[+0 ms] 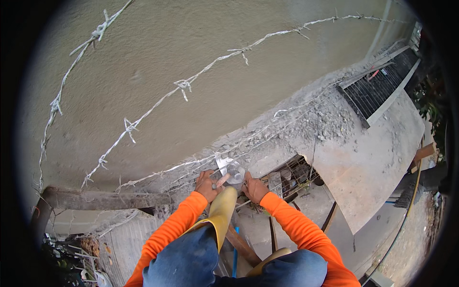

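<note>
My left hand (206,185) is closed, its fingers curled beside a short, pinkish-brown handle (223,180). What its fingers hold is partly hidden. Just above lies a shiny, pale, flat piece (223,161) like a trowel blade; whether it joins the handle is unclear. My right hand (255,186) pinches the edge of a greyish, see-through container (235,172) that sits between both hands. A yellow boot (223,205) on my leg stands just below it, close to the left hand.
Barbed wire (183,85) crosses in front of the plastered wall (158,52). Grey rubble (330,119) lies along the wall's foot. A metal grating (380,88) with a red-handled tool (373,75) is at far right. Below is an opening with steel bars (299,174), beside a thin sheet (363,167).
</note>
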A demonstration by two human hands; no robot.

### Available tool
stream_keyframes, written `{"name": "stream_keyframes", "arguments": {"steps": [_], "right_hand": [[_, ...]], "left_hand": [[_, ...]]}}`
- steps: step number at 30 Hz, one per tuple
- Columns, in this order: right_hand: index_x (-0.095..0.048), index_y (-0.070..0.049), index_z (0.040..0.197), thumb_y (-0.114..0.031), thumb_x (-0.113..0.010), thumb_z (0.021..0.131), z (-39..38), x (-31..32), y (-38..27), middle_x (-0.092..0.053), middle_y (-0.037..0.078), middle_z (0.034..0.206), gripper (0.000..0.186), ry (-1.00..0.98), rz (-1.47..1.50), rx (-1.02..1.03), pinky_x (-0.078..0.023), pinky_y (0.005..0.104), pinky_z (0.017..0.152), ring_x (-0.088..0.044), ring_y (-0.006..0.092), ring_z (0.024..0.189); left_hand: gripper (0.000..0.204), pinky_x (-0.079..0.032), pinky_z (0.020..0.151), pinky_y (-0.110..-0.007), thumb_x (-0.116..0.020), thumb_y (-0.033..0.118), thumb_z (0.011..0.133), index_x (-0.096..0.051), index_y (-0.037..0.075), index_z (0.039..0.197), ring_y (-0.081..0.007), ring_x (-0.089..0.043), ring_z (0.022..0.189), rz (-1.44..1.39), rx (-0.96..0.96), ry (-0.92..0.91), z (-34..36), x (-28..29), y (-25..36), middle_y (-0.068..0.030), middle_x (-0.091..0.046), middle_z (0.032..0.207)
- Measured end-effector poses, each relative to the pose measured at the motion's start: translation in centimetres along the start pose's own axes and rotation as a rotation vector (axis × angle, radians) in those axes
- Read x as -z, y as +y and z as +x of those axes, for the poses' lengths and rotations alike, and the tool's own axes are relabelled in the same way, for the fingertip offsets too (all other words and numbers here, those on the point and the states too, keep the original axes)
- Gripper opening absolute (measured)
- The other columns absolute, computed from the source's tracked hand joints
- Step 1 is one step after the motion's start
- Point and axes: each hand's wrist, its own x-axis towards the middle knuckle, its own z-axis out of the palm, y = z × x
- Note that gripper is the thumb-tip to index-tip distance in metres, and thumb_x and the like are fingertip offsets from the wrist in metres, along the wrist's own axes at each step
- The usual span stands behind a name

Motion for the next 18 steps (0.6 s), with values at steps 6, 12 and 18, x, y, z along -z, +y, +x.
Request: {"name": "stream_keyframes", "arguments": {"steps": [6,12,18], "right_hand": [[-0.044,0.001,0.115,-0.025,-0.06,0.097,-2.2,2.9,2.9,-0.066,0.033,0.098,0.036,0.185,0.164,-0.129,-0.052,0.0561,0.08,-0.065,0.053,0.094],[-0.046,-0.001,0.116,-0.024,-0.06,0.097,-3.2,3.8,3.6,-0.067,0.032,0.086,0.033,0.103,-0.015,-0.171,-0.051,0.0598,0.076,-0.064,0.0543,0.083],[-0.045,0.0,0.12,-0.021,-0.059,0.096,-4.1,3.6,3.1,-0.067,0.034,0.088,0.035,0.229,0.083,-0.283,-0.05,0.0609,0.079,-0.064,0.0552,0.085]], "left_hand": [[0.035,-0.032,0.116,-0.049,-0.083,0.034,0.079,-0.082,0.006,0.099,-0.0406,-0.042,0.134,-0.044,0.005,0.006,0.4,0.3,-0.1,-0.0202,-0.052,0.143],[0.034,-0.033,0.116,-0.048,-0.083,0.031,0.078,-0.08,0.003,0.096,-0.0389,-0.042,0.135,-0.084,0.021,-0.01,0.5,0.7,-0.1,-0.0191,-0.053,0.142],[0.034,-0.032,0.117,-0.047,-0.084,0.03,0.076,-0.081,0.004,0.098,-0.0385,-0.041,0.136,-0.145,0.053,-0.006,0.5,0.7,-0.3,-0.0192,-0.053,0.142]]}}
